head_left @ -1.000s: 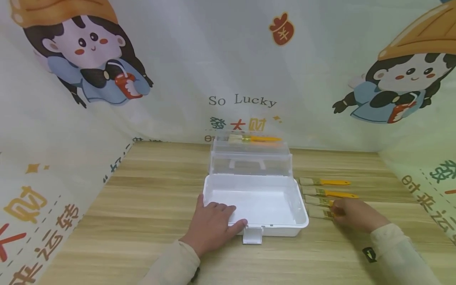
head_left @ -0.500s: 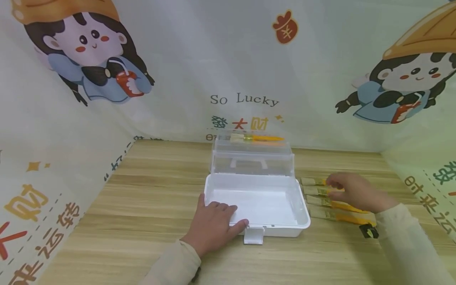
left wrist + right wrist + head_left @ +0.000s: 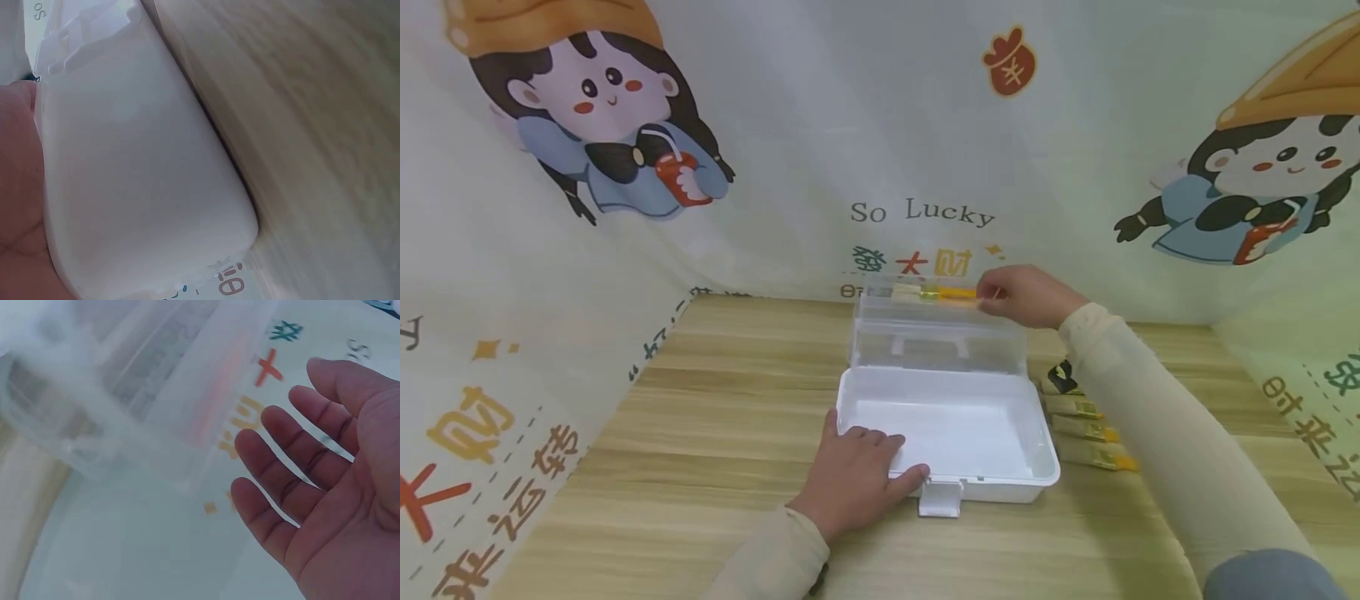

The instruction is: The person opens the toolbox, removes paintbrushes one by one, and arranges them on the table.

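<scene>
A white plastic storage box (image 3: pixel 970 479) with its clear lid (image 3: pixel 925 333) tipped back stands on the table. My left hand (image 3: pixel 853 483) lies over its front left corner, fingers over the rim and thumb on the front edge. In the left wrist view the palm touches the white box wall (image 3: pixel 137 156). A flat paintbrush (image 3: pixel 955 293) with a yellow handle lies across the top of the raised lid. My right hand (image 3: pixel 1030 296) is at its handle end in the head view. The right wrist view shows the right hand's fingers (image 3: pixel 275 469) spread, holding nothing visible, beside the lid.
Right of the box several more paintbrushes (image 3: pixel 1090 454) lie in a row, bristles toward it, partly hidden by my right sleeve (image 3: pixel 1157 425). A latch (image 3: pixel 940 500) hangs at the box front. A printed curtain (image 3: pixel 790 167) closes off the back and sides of the wooden table (image 3: pixel 685 467).
My right hand has left the row of brushes, moving up and left to the brush on the lid. My left hand keeps its place on the box corner.
</scene>
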The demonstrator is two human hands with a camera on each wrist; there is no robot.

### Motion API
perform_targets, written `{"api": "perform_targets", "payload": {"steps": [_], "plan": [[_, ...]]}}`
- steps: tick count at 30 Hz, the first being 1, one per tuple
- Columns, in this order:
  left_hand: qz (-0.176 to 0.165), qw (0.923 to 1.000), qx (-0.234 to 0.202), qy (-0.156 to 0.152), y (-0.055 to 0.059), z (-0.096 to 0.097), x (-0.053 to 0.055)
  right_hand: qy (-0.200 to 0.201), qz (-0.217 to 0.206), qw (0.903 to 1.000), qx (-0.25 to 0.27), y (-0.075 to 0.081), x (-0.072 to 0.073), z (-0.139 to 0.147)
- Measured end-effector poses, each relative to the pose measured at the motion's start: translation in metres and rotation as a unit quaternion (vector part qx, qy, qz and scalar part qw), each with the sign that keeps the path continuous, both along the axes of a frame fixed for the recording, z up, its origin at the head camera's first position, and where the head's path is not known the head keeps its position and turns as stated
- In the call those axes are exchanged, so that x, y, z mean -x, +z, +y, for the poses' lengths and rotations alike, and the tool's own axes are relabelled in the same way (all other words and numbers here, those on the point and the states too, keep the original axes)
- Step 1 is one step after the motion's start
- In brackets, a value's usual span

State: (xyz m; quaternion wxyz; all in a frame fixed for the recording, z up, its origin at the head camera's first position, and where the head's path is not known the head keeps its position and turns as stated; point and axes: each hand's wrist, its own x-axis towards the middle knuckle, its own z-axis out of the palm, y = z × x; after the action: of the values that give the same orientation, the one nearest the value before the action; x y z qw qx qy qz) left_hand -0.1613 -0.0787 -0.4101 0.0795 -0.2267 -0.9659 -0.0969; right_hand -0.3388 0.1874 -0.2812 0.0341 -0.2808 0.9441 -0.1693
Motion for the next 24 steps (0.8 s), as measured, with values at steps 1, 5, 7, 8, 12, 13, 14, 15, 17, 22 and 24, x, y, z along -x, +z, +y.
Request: {"api": "perform_targets", "payload": {"steps": [1, 5, 7, 8, 12, 13, 14, 15, 17, 22, 24], "plan": [[0.000, 1.0000, -0.002, -0.001, 0.000, 0.001, 0.000, -0.004, -0.007, 1.0000, -0.004, -0.001, 0.006, -0.004], [0.002, 1.0000, -0.005, 0.001, -0.001, 0.001, 0.000, -0.015, -0.031, 0.9992, -0.023, -0.008, 0.028, -0.023], [0.002, 1.0000, -0.003, 0.000, -0.002, 0.000, -0.001, -0.019, -0.048, 0.9980, -0.037, -0.013, 0.036, -0.031], [0.001, 1.0000, -0.003, -0.001, -0.002, 0.000, -0.001, -0.020, -0.055, 0.9972, -0.045, -0.014, 0.038, -0.034], [0.001, 1.0000, -0.001, -0.005, -0.003, 0.000, -0.001, -0.024, -0.080, 0.9936, -0.076, -0.021, 0.045, -0.041], [0.000, 1.0000, -0.002, -0.005, -0.003, 0.000, -0.001, -0.025, -0.081, 0.9930, -0.083, -0.022, 0.046, -0.042], [0.001, 1.0000, -0.002, -0.005, -0.002, 0.001, -0.001, -0.027, -0.083, 0.9925, -0.086, -0.023, 0.047, -0.042], [0.001, 1.0000, -0.002, -0.004, -0.002, 0.001, -0.001, -0.029, -0.085, 0.9920, -0.089, -0.023, 0.048, -0.042], [0.001, 1.0000, -0.002, -0.004, -0.002, 0.001, 0.000, -0.031, -0.086, 0.9914, -0.094, -0.024, 0.049, -0.043], [0.004, 1.0000, 0.001, -0.003, 0.000, 0.002, 0.000, -0.029, -0.078, 0.9901, -0.113, -0.023, 0.048, -0.046], [0.003, 1.0000, 0.002, -0.004, 0.000, 0.002, 0.001, -0.032, -0.071, 0.9892, -0.124, -0.023, 0.047, -0.049]]}}
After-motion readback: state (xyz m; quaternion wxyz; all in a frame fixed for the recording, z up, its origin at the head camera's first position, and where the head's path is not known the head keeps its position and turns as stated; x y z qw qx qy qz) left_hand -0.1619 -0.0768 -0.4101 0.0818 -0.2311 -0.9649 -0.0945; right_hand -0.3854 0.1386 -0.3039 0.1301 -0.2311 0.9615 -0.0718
